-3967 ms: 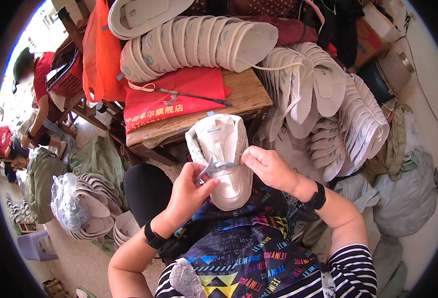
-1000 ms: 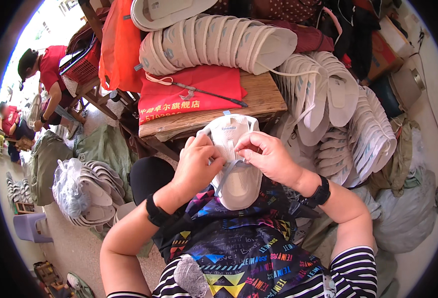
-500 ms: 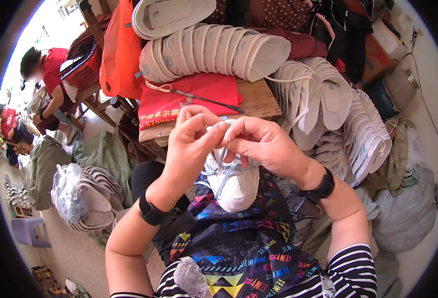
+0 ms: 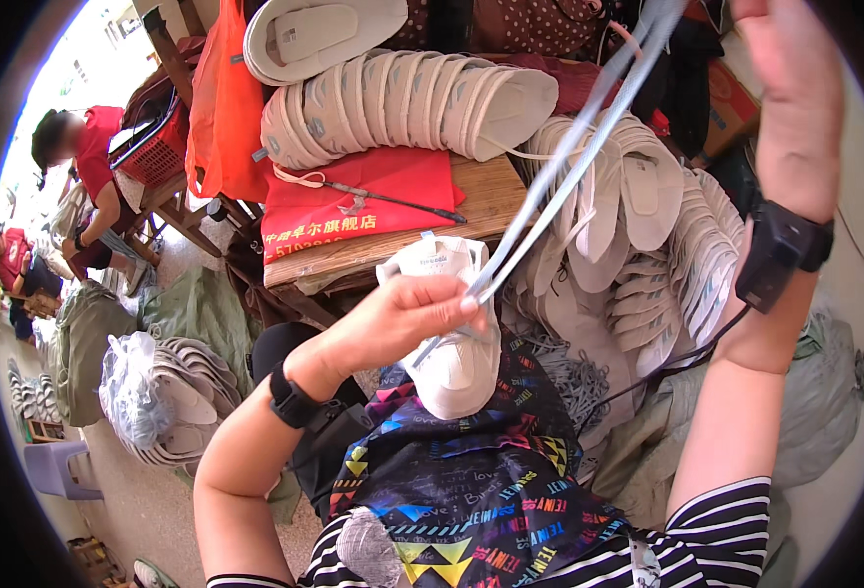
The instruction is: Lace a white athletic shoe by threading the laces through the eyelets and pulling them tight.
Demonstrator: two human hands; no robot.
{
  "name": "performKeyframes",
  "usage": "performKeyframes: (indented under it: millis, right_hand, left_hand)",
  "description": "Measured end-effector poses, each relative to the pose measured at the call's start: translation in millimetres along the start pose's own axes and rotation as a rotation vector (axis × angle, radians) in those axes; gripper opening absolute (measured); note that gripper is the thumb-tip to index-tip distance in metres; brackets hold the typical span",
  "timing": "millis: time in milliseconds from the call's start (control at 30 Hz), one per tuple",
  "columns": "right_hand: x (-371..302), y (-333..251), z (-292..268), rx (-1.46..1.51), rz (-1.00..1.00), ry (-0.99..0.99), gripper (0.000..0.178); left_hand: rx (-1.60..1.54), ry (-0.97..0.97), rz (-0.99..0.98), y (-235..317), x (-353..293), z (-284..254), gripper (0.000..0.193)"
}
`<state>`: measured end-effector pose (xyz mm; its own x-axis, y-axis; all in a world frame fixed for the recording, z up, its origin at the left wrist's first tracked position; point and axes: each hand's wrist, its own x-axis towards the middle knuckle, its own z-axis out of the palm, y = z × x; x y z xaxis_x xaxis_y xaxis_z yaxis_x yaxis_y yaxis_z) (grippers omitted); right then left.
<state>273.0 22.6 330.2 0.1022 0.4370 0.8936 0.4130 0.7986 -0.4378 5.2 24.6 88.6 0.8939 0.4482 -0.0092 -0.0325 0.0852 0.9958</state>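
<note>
On my lap rests a white sneaker (image 4: 448, 377), toe toward me and tongue up. My left hand (image 4: 427, 306) is over its lacing, thumb and fingers pinching pale grey-blue shoelaces (image 4: 561, 186). Two lengths of lace run taut from there to the upper right and leave the view at the top edge. My right hand (image 4: 789, 54) is raised high at the upper right, blurred, its fingers partly cut off by the edge; the laces stretch up toward it. A dark patterned apron (image 4: 471, 470) lies under the shoe.
Ahead stands a wooden bench (image 4: 491, 201) with a red cloth bag (image 4: 353, 201), a hooked tool (image 4: 393, 199) and a row of nested white shoe uppers (image 4: 402, 103). More stacked uppers (image 4: 647, 186) fill the right side. Bagged shoes (image 4: 172, 392) and a co-worker (image 4: 98, 157) are at left.
My hands were close together over the shoe, fingers on the lace. Now the right has swung far up and right, drawing the laces out long; the left stays low at the shoe.
</note>
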Motion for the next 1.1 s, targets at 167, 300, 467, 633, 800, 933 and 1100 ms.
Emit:
performKeyframes:
  millis: [167,300,467,633,800,933,1100]
  right_hand:
    - [-94.8,42.0,3.1,-0.523,0.033,-0.365,0.009]
    - [-213.1,22.4,25.3,-0.247,0.337,-0.986,0.014]
    - [-247.2,17.0,29.6,-0.325,0.415,-1.094,0.023]
    - [-284.9,40.2,38.6,-0.24,0.156,-0.895,0.022]
    - [-301.3,42.0,44.0,-0.363,0.129,-0.621,0.025]
    - [-329.5,52.1,57.3,-0.381,0.082,-0.37,0.033]
    - [-339.9,56.7,52.4,-0.424,0.034,-0.358,0.036]
  left_hand:
    - [-0.214,0.16,0.234,95.2,3.6,5.7,0.032]
    - [-0.212,0.277,0.215,84.6,9.7,2.8,0.03]
    - [-0.275,0.413,0.215,69.2,10.4,-5.1,0.03]
    - [-0.239,0.433,0.196,68.6,15.1,-2.2,0.03]
    - [-0.231,0.428,0.166,69.7,16.0,-0.1,0.031]
    - [-0.258,0.414,0.198,84.2,14.2,12.8,0.031]
    - [-0.057,0.27,0.299,115.9,-14.1,31.1,0.03]
